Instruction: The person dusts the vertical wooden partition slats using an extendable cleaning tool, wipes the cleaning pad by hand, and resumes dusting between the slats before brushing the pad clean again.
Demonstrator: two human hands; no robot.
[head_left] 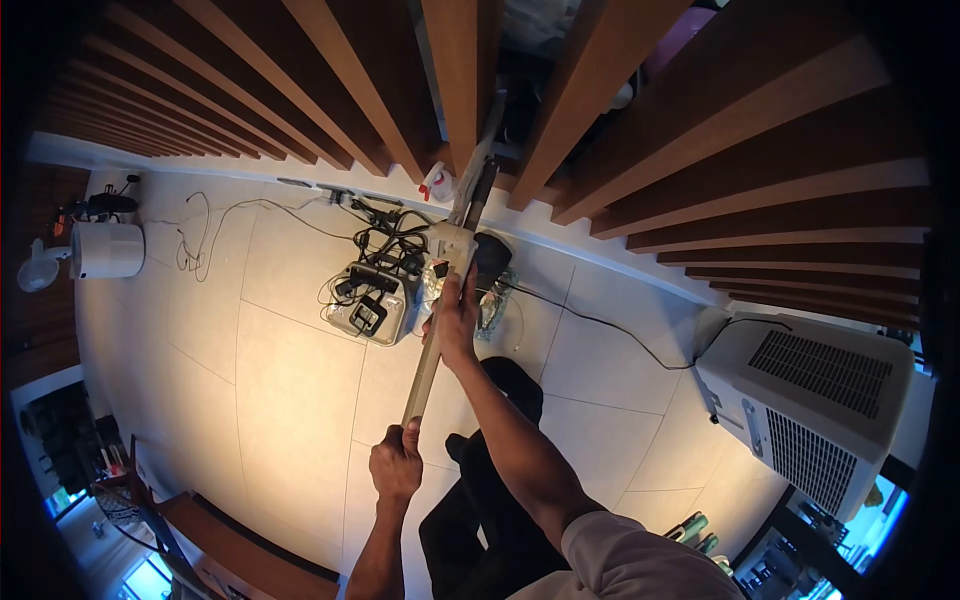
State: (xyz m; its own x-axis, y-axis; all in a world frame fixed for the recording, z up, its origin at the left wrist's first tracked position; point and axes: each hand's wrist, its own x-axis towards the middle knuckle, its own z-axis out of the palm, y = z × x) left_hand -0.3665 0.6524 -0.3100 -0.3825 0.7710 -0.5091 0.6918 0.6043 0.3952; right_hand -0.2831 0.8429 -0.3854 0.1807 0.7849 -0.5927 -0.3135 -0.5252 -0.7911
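A long, pale, flat bar [426, 372] runs up the middle of the view at a slant. My left hand [397, 463] is closed round its lower end. Higher up, my right hand [457, 318] grips the same bar, fingers wrapped along it. The bar's upper part meets a pale block [450, 240] and a dark strip [482, 195] near the wooden slats. Just left of my right hand, on the floor, lies a light case [385, 325] with black cables and adapters on it. Clear plastic wrapping partly shows behind my right hand.
Wooden slats [590, 100] stand along the far side. A white appliance with grilles [800, 400] stands at the right, with a black cable running from it across the tiled floor [290, 350]. A white cylinder [108, 250] is at the left, a wooden bench [245, 550] lower left.
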